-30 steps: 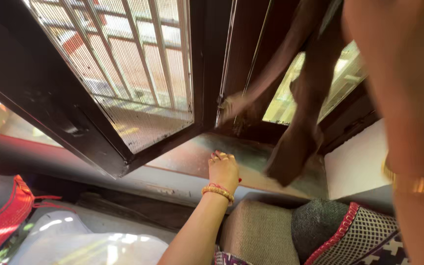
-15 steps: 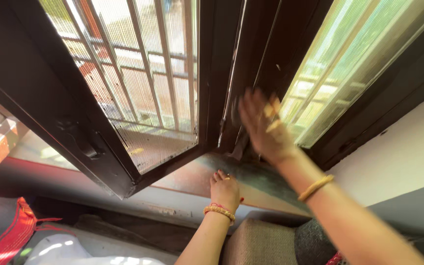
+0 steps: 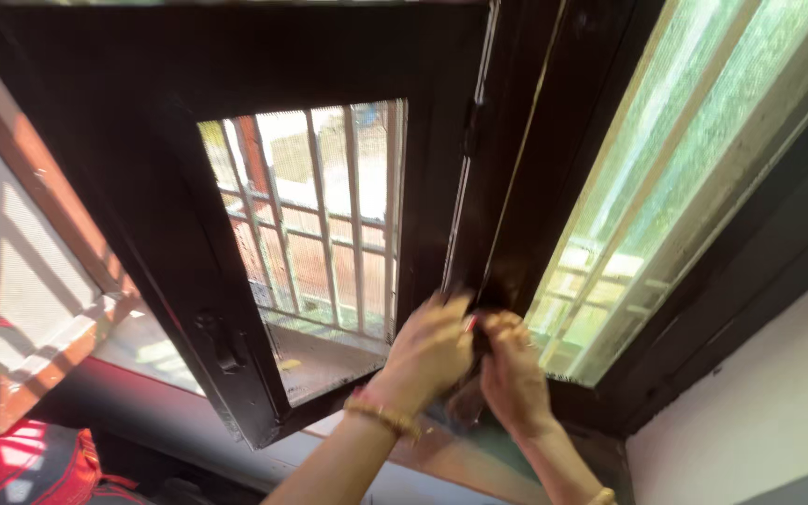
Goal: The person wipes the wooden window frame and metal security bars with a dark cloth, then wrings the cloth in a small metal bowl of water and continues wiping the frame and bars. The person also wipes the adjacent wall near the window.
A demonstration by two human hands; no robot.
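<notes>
1. Red striped fabric (image 3: 21,468): bottom left corner, nearest you, well clear of the work.

2. Your left hand (image 3: 427,351): bangle at the wrist, fingers curled onto something dark at the foot of the centre window post (image 3: 507,215). Whether it clamps or only presses, the blur hides.

3. Your right hand (image 3: 514,374): just beside the left, touching it, fingers closed round the same dark object (image 3: 479,337), perhaps a cloth or latch; its kind cannot be told.

4. Window sill (image 3: 479,458): beneath both hands, worn greenish surface.

5. Open mesh shutter (image 3: 264,281): dark frame swung inward at your left, hinged at the post, its handle (image 3: 222,341) on the near stile. Risk: the shutter hangs free; a nudge from your left forearm could swing it on the hinge edge and pinch fingers there.

6. Closed mesh pane (image 3: 666,178): right of the post. Risk: hard pressure or a slip off the post could push into the mesh and tear it.

7. Window grille (image 3: 320,215): pale bars beyond the shutter, farthest out.
</notes>
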